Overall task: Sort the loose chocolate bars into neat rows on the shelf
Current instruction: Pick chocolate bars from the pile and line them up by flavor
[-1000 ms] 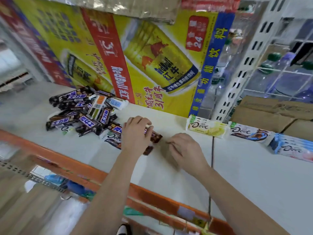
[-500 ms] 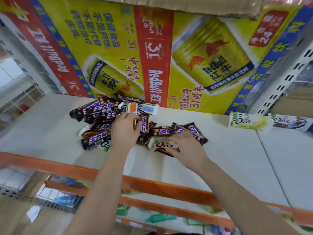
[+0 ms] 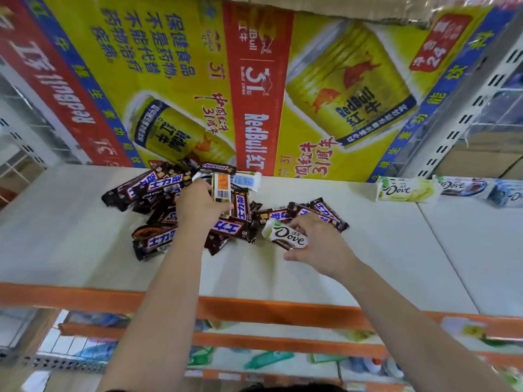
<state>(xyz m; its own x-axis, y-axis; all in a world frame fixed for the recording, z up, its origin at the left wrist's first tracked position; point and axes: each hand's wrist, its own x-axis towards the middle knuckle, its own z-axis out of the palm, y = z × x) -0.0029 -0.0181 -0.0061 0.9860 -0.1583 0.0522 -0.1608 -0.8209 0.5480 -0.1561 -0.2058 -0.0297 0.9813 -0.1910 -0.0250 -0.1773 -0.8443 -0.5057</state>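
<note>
Nearest, past the orange rail [image 3: 268, 304], the white shelf [image 3: 382, 264] is reached over by both arms. The right hand [image 3: 319, 244] is curled round a white-wrapped bar [image 3: 288, 236], which is pinched between thumb and fingers at the 4 o'clock edge of the pile [image 3: 155, 241]. Its long axis is laid from 10 to 4 o'clock, label up. The left hand [image 3: 198, 207] is closed on a barcode bar [image 3: 221, 188], held pointing 12 to 6. The picking-out step is judged to be in hand. Next, the white-wrapped bar would need to be carried toward 2 o'clock and turned 9-to-3, to match the row [image 3: 404, 189] laid before the carton [image 3: 254, 80].
</note>
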